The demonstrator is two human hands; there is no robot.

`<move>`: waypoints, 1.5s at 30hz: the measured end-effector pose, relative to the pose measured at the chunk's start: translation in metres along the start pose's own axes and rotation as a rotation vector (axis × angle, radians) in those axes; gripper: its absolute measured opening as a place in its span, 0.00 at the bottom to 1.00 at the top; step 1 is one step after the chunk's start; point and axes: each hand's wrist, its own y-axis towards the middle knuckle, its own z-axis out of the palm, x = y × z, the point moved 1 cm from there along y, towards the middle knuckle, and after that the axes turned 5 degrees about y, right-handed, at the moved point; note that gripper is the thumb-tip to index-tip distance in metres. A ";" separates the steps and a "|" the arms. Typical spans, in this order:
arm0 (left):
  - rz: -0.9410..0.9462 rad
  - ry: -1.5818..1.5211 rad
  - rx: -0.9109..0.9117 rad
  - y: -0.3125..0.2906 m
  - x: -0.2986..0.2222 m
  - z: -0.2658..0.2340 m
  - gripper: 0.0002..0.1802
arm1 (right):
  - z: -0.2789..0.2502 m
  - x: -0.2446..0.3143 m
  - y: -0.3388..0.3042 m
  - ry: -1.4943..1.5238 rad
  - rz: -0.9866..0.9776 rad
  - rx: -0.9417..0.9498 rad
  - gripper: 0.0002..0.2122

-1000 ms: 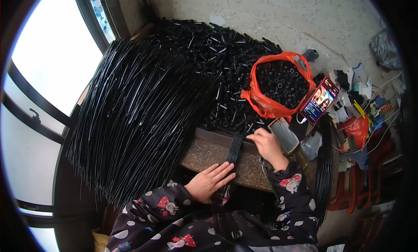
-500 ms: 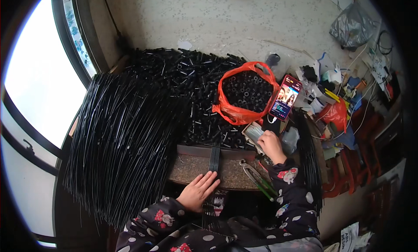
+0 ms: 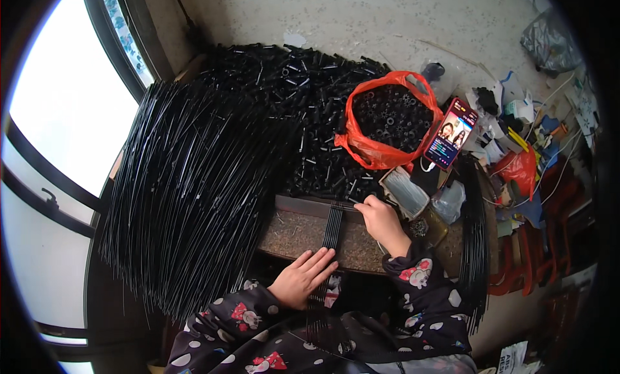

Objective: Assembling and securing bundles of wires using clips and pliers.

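My left hand (image 3: 303,279) lies with fingers stretched flat over a row of thin black rods (image 3: 332,228). The rods run side by side across the front edge of the brown work board (image 3: 294,230), their far ends at a low dark ledge (image 3: 300,206). My right hand (image 3: 383,225) is closed in a pinch just right of those far ends, with what looks like a thin metal pin between thumb and finger. Beside that hand stands an open box (image 3: 405,192) of thin, pale metal pins. My right hand and sleeve mostly hide the pliers.
Small black tubular parts (image 3: 303,90) are heaped behind the board. A red plastic bag (image 3: 381,157) holds black ring-shaped parts, with a lit phone (image 3: 451,134) leaning beside it. Long black rods (image 3: 187,199) hang in a thick bundle at left, more (image 3: 475,245) at right.
My right hand has left the box of pins and moved left to the far ends of the rods. My left hand stays flat on them. The whole view has shifted slightly.
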 end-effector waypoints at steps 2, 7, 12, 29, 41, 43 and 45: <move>-0.002 0.004 0.022 -0.001 0.000 -0.001 0.52 | -0.002 0.002 0.002 0.000 0.033 0.012 0.08; 0.008 -0.010 0.038 0.000 0.001 -0.005 0.52 | -0.003 -0.001 -0.002 -0.025 0.066 0.020 0.07; -0.002 -0.067 -0.015 -0.003 0.002 -0.002 0.52 | -0.001 0.007 0.003 0.024 0.050 0.012 0.07; 0.006 0.007 0.060 -0.003 0.003 -0.008 0.54 | -0.027 -0.007 -0.003 -0.362 -0.299 0.077 0.06; 0.041 -0.051 -0.016 -0.001 0.004 -0.006 0.54 | 0.006 0.009 0.020 0.086 0.057 0.057 0.06; 0.036 -0.108 -0.086 -0.002 0.003 -0.005 0.52 | -0.010 0.024 0.025 -0.044 0.061 0.110 0.09; 0.018 -0.108 -0.166 -0.009 0.007 -0.001 0.49 | -0.026 0.049 0.018 0.342 -0.013 0.337 0.30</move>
